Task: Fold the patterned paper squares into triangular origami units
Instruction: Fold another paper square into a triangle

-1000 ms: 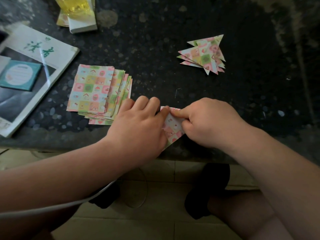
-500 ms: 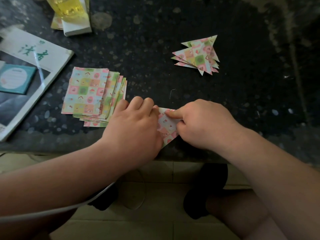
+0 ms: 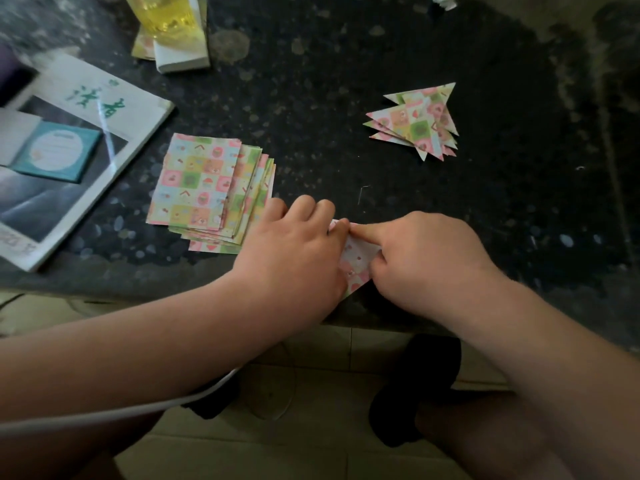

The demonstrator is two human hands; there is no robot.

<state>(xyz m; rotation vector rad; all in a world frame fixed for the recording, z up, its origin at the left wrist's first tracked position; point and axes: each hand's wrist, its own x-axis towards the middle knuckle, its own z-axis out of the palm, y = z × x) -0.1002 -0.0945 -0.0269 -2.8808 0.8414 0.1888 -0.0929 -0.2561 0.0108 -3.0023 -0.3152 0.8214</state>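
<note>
A folded piece of patterned paper [image 3: 356, 263] lies at the near edge of the dark table, pinned between both hands. My left hand [image 3: 294, 258] presses on its left side with the fingers curled over it. My right hand [image 3: 422, 254] covers its right side, the index finger pushed flat along the top fold. Only a narrow triangular strip of the paper shows between them. A fanned stack of flat patterned squares [image 3: 207, 188] lies just left of my left hand. A pile of folded triangles [image 3: 417, 123] rests farther back on the right.
A magazine [image 3: 69, 161] with a teal card [image 3: 59, 150] on it lies at the left. A glass of yellow liquid [image 3: 166, 15] stands on a white box [image 3: 180, 53] at the back. The table's front edge [image 3: 173, 289] runs just under my wrists; tiled floor lies below.
My right index finger has slid left along the top fold toward my left fingertips. Less of the paper shows between the hands. The view has shifted slightly.
</note>
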